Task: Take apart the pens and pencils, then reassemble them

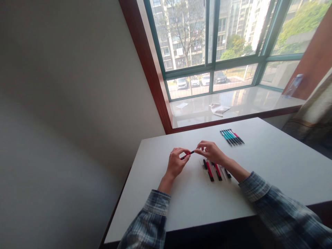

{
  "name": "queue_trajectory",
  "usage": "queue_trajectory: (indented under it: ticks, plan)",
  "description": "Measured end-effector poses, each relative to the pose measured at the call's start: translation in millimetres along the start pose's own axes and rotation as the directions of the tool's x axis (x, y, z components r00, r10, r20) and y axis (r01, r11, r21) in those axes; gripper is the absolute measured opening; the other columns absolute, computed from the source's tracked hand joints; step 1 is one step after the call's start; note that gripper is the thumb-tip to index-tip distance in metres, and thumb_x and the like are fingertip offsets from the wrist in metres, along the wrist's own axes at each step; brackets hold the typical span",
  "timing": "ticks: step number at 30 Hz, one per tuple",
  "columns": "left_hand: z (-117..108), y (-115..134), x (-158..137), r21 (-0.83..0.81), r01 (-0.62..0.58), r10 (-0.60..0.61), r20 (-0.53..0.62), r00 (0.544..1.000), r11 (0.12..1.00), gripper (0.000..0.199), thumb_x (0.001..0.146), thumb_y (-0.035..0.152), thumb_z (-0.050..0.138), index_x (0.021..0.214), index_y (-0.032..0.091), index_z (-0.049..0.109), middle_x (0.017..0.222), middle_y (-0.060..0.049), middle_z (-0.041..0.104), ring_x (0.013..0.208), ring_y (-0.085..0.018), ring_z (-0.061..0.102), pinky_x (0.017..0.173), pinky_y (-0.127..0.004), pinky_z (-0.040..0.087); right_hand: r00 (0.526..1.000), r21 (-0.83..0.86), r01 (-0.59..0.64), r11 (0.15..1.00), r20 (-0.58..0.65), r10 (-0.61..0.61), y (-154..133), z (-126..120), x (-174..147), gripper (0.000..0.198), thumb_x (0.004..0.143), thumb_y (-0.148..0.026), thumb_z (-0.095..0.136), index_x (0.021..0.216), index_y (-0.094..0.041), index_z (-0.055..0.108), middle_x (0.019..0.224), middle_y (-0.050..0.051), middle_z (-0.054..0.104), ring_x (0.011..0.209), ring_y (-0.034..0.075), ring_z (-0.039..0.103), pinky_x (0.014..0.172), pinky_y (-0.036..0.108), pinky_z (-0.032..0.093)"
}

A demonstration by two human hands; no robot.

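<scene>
My left hand [176, 162] pinches a red and black pen barrel [192, 152] between thumb and fingertips, above the table. Its black end points toward my right hand [211, 152], whose thumb and fingers are closed together right at that end. What sits between those right fingertips is too small to tell. Below the right hand lie red and black pen parts [210, 172], with thin clear or pale pieces beside them. Another red and black part [218, 172] lies alongside, and a black part [228, 173] is partly covered by my right forearm.
Farther back on the white table [155, 148] several teal and black pens [228, 137] lie in a neat row, with a red one [237, 136] at the right end. A cloth [219, 109] and a clear bottle [293, 86] are on the window sill. A wall stands at left.
</scene>
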State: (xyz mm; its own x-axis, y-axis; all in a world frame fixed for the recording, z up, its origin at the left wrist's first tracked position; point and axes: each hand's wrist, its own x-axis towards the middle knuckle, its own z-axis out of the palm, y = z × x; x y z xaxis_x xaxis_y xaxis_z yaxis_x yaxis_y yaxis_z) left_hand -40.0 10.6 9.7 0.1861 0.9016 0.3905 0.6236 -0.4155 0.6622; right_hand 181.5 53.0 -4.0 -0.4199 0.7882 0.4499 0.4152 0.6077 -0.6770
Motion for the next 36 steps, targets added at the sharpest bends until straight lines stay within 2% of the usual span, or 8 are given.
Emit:
queue_trajectory:
  ticks: [4,9,17,23,26,28,32,36]
  plan:
    - [0.9,-2.1,0.4,-0.013,0.003,-0.004,-0.008,1.000,1.000,0.010,0.087,0.023,0.070,0.090,0.028,0.078,0.095,-0.003,0.077,0.100,-0.025,0.065,0.092,-0.041,0.052,0.998,0.077,0.060,0.995,-0.030,-0.058,2.3,0.5,0.2,0.026,0.087,-0.041,0.075,0.108,-0.026,0.071,0.104,0.006,0.071,0.081,0.018,0.064,0.069,0.031,0.054]
    - [0.5,-1.0,0.6,-0.012,0.002,-0.002,-0.006,1.000,1.000,0.010,0.088,0.025,0.069,0.091,0.028,0.078,0.095,-0.003,0.077,0.099,-0.026,0.065,0.091,-0.042,0.053,0.997,0.071,0.073,0.995,-0.021,-0.071,2.4,1.2,0.1,0.016,0.091,-0.040,0.070,0.096,-0.025,0.073,0.096,0.005,0.070,0.080,0.018,0.064,0.071,0.032,0.054]
    - [-0.8,0.5,0.2,-0.010,-0.015,0.015,-0.002,1.000,1.000,0.009,0.088,0.026,0.069,0.092,0.027,0.077,0.095,-0.004,0.076,0.099,-0.026,0.064,0.092,-0.043,0.052,1.000,-0.030,0.014,0.999,0.000,-0.014,0.2,0.6,0.4,0.039,0.096,-0.056,0.060,0.083,-0.022,0.072,0.085,0.005,0.070,0.069,0.017,0.061,0.066,0.031,0.047]
    - [0.0,1.5,0.8,0.016,-0.035,0.034,0.008,0.999,0.999,0.008,0.088,0.025,0.070,0.090,0.027,0.077,0.092,-0.004,0.076,0.100,-0.026,0.063,0.094,-0.043,0.051,1.000,-0.083,-0.001,0.997,0.020,0.003,-0.7,1.1,0.2,0.044,0.098,-0.055,0.056,0.076,-0.021,0.072,0.079,0.004,0.069,0.066,0.016,0.060,0.064,0.029,0.044]
    - [0.1,-0.5,0.8,0.006,-0.039,0.039,-0.017,0.999,0.999,0.009,0.088,0.027,0.070,0.094,0.027,0.077,0.098,-0.004,0.075,0.103,-0.026,0.063,0.097,-0.043,0.049,1.000,-0.050,-0.010,0.999,-0.020,0.009,-0.6,1.3,0.3,0.041,0.097,-0.055,0.058,0.078,-0.021,0.072,0.082,0.004,0.070,0.067,0.016,0.061,0.066,0.030,0.046]
    - [-0.3,-4.0,1.2,-0.012,-0.034,0.033,-0.091,0.995,0.999,0.016,0.088,0.030,0.072,0.103,0.027,0.076,0.110,-0.005,0.073,0.111,-0.026,0.061,0.102,-0.043,0.047,0.995,-0.013,-0.030,0.999,-0.095,0.029,0.8,0.3,0.8,0.039,0.096,-0.055,0.060,0.083,-0.021,0.073,0.086,0.005,0.072,0.070,0.018,0.063,0.067,0.031,0.048]
    - [-1.5,-15.4,3.9,-0.119,0.088,-0.118,-0.276,0.954,0.989,0.033,0.092,0.036,0.067,0.124,0.027,0.067,0.128,-0.006,0.068,0.114,-0.025,0.062,0.100,-0.042,0.048,0.957,0.048,-0.095,0.994,-0.270,0.104,7.7,-3.6,2.0,0.038,0.094,-0.057,0.061,0.087,-0.022,0.074,0.091,0.007,0.073,0.075,0.021,0.066,0.067,0.033,0.052]
    - [-1.0,-24.0,6.5,-0.258,0.203,-0.278,-0.299,0.913,0.945,0.039,0.096,0.041,0.060,0.131,0.026,0.063,0.126,-0.008,0.070,0.109,-0.024,0.065,0.096,-0.041,0.049,0.936,0.069,-0.113,0.991,-0.327,0.130,12.7,-5.5,2.2,0.042,0.093,-0.062,0.061,0.087,-0.023,0.075,0.092,0.008,0.074,0.076,0.022,0.067,0.066,0.035,0.053]
